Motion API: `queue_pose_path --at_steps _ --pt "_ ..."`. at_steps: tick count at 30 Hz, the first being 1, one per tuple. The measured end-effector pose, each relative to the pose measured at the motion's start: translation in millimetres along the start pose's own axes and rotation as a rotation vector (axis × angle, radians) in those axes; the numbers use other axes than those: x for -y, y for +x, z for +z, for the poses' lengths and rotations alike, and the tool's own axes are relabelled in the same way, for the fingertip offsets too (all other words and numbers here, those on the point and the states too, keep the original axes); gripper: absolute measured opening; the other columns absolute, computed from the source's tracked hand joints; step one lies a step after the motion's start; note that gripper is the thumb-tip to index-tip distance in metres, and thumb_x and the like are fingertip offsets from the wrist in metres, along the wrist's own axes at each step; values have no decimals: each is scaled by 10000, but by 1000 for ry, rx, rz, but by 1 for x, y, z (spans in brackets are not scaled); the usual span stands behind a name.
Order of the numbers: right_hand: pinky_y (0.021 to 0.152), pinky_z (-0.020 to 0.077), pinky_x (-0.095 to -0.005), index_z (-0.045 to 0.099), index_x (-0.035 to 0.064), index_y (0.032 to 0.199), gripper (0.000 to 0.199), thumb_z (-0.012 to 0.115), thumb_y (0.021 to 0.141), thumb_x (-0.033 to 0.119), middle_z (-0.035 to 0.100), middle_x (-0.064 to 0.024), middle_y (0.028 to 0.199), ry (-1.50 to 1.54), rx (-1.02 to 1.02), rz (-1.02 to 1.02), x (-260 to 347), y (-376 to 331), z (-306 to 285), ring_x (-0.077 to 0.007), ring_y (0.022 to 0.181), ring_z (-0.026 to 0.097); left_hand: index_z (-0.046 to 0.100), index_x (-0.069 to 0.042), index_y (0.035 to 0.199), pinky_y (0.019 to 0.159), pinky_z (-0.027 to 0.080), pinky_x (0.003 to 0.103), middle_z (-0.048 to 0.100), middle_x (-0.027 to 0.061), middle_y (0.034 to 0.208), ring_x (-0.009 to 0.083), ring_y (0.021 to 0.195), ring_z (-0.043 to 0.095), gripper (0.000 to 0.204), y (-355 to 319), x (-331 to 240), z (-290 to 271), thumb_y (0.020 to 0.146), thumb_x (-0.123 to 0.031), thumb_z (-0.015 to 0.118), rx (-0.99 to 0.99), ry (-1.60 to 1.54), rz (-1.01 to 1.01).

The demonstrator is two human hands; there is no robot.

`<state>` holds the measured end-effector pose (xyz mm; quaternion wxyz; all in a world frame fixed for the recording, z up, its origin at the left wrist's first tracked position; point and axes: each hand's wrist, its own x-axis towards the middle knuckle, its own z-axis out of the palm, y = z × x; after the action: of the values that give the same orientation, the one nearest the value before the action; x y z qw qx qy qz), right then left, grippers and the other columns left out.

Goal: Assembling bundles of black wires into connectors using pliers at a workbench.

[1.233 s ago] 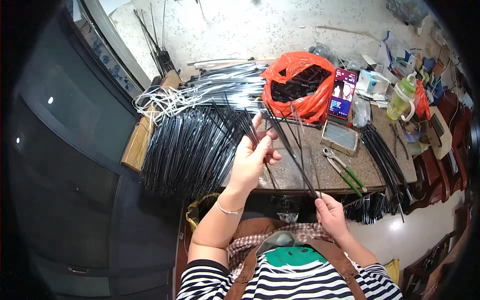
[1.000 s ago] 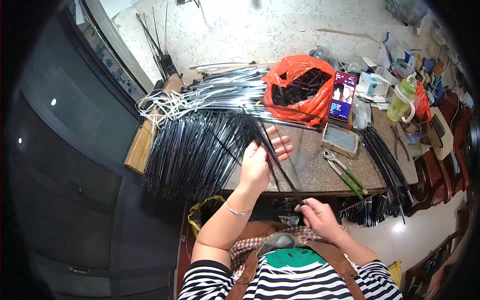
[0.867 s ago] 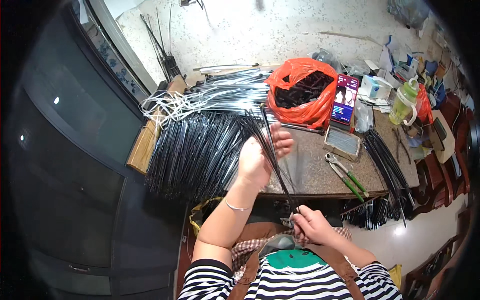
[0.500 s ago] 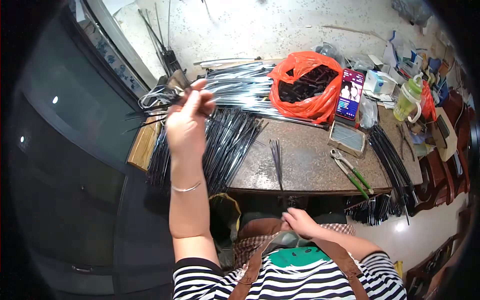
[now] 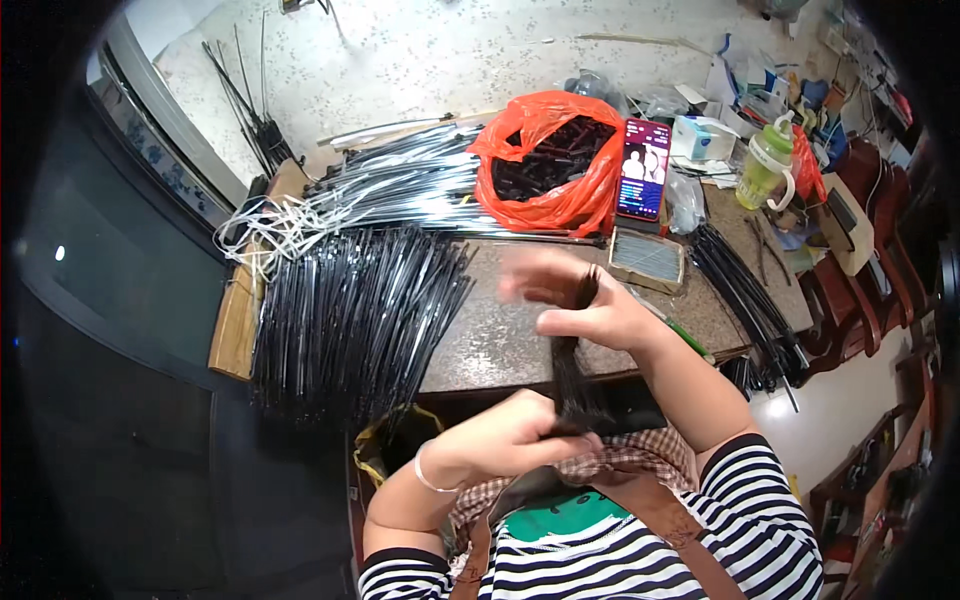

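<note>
A bundle of thin black strips [image 5: 572, 380] stands roughly upright in front of my body, past the table's front edge. My left hand [image 5: 515, 432] is closed around its lower end. My right hand [image 5: 600, 310] is at the upper end, fingers stretched out and smeared by motion, thumb apart from them. The strip tops pass between thumb and fingers without a closed grip. To the left lies a wide pile of shiny black strips [image 5: 350, 320], its ends hanging over the table edge.
Behind the pile are silvery strips [image 5: 410, 190] and tangled white ties [image 5: 275, 232]. A red plastic bag [image 5: 500, 205] of dark pieces, a phone [image 5: 642, 170], a box of thin grey pins [image 5: 648, 257] and a green bottle [image 5: 765, 165] stand farther back. Black rods [image 5: 745, 300] lie at right.
My left hand has come down from the far left and now grips the bundle's lower end. My right hand has risen from my lap to its upper end. The view has shifted.
</note>
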<state>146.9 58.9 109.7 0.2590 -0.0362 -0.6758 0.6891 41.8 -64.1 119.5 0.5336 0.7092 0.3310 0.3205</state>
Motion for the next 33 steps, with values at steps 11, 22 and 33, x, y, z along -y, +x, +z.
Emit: queue_pose_path --at_steps 11,22,33 --pt "711 378 -263 503 3 712 244 430 791 222 549 -81 716 -166 -376 98 -67 -15 -54 -141 765 504 520 -22 770 765 354 352 512 123 814 280 812 471 213 38 138 35 615 -153 586 -462 857 17" --pt "813 319 -261 331 18 1076 434 480 760 275 399 -111 1072 19 -533 -73 -93 -18 -40 -157 959 410 512 -92 945 924 43 430 271 134 1203 301 1153 143 250 65 182 -32 729 -210 465 -423 851 -103" --pt "793 346 -270 373 13 1103 556 610 613 129 476 -93 1020 -226 -115 315 -86 -37 -69 -148 887 468 488 -47 945 800 340 342 442 149 1006 297 934 424 270 73 177 -36 692 -142 493 -247 429 94"
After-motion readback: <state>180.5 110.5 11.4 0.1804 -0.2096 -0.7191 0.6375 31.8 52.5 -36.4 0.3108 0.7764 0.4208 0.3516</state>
